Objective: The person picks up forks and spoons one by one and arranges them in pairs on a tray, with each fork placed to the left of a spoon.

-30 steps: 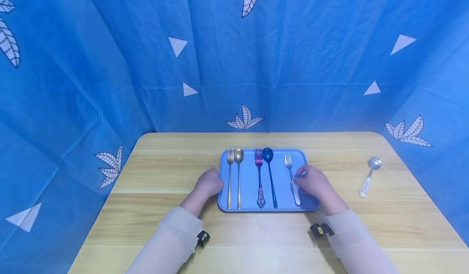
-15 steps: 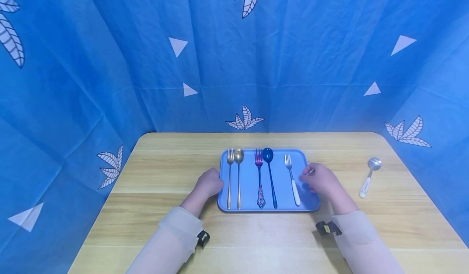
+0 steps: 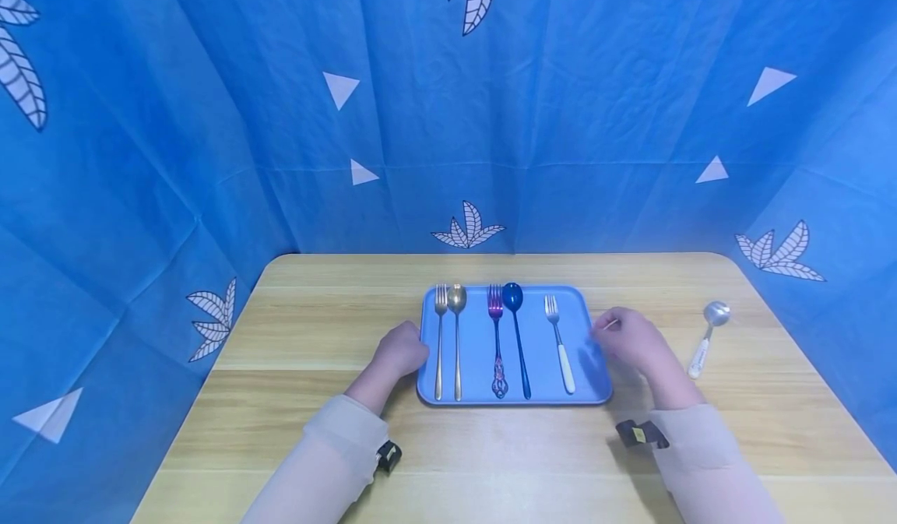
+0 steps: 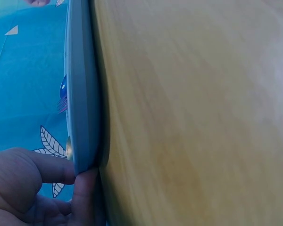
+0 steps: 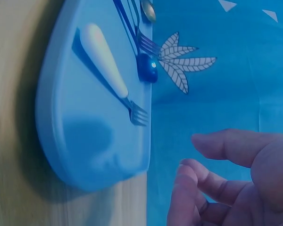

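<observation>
A blue tray lies on the table. My left hand pinches its left rim between thumb and finger, as the left wrist view shows. My right hand hovers by the tray's right edge, thumb and fingers apart and holding nothing. Nearest to it on the tray is a small white-handled fork. Further left lie a dark blue spoon and a purple fork with an ornate handle. A gold spoon and a gold fork lie at the tray's left side.
A white-handled spoon lies on the wooden table, right of the tray and beyond my right hand. Blue cloth with leaf prints hangs behind the table and along both sides.
My right hand has let go of the white-handled fork, which stays on the tray, and has moved right to the tray's edge. The left hand has not moved.
</observation>
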Motion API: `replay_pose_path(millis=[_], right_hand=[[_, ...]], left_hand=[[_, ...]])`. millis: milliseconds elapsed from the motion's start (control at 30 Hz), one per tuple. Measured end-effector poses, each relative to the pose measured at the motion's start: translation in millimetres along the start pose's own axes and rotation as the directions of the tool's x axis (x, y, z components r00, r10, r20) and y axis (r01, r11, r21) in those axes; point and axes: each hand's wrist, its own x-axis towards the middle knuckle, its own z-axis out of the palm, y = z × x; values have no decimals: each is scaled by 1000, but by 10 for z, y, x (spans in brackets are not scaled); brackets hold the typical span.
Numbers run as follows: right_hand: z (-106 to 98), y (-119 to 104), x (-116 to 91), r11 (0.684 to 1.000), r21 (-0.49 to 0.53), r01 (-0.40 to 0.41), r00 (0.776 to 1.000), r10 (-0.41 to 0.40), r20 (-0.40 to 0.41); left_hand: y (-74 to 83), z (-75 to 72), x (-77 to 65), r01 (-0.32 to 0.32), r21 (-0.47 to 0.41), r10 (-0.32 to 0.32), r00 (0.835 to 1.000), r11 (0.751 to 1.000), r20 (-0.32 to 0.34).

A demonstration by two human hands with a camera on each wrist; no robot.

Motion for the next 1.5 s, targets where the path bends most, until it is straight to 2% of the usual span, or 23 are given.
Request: replay_pose_path(millis=[500, 733, 1067, 1300, 1500], right_hand=[[-269, 225, -43, 997, -79, -16, 998, 11, -68], [-393, 330, -67, 996, -76, -40, 996, 33, -88], [-448, 481, -73, 988, -119, -99, 987, 82, -141], [-510, 563, -82, 981, -110, -162, 982, 148, -120], [-543, 623, -95, 977, -142, -158, 982, 140, -127]], left_hand=[[10, -5, -8, 1, -2, -1, 1000, 1000, -1], [13, -7, -2, -3, 11, 3, 1000, 1000, -1], [7, -1, -3, -1, 6, 1, 1000, 1000, -5], [14, 1, -21, 6, 4, -6, 1000, 1000, -5], [19, -2, -23, 6, 4, -6, 1000, 1000, -3]])
